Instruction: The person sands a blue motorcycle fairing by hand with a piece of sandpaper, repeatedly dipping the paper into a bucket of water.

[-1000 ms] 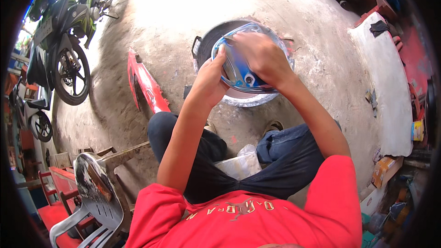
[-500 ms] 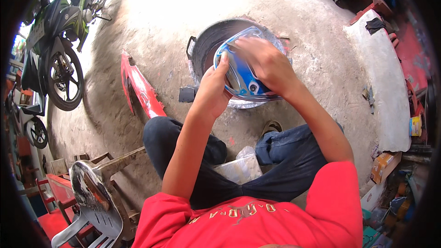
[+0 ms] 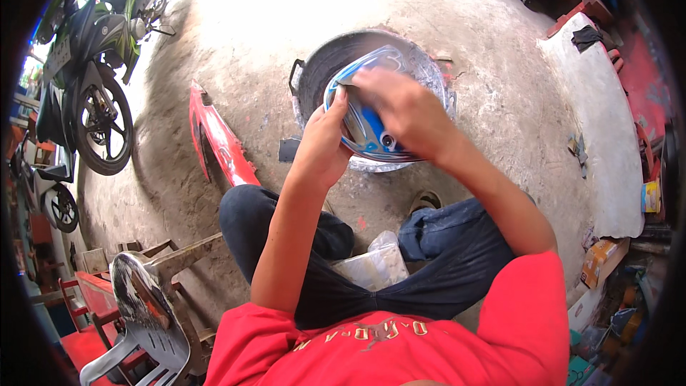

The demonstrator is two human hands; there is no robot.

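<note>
One wrapped package lies between the person's legs. Ahead, the left hand grips one blue-and-white panel over one basin's near rim; the blurred right hand covers part of it, its finger grip unclear. Leftward, one red panel lies on the floor; at least two motorbikes line the floor's left edge.

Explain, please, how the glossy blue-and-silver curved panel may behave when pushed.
The panel likely feels stiff, because its curve shows no sag. The left hand grips its edge, so it seems light. Its shine suggests slipperiness.
</note>
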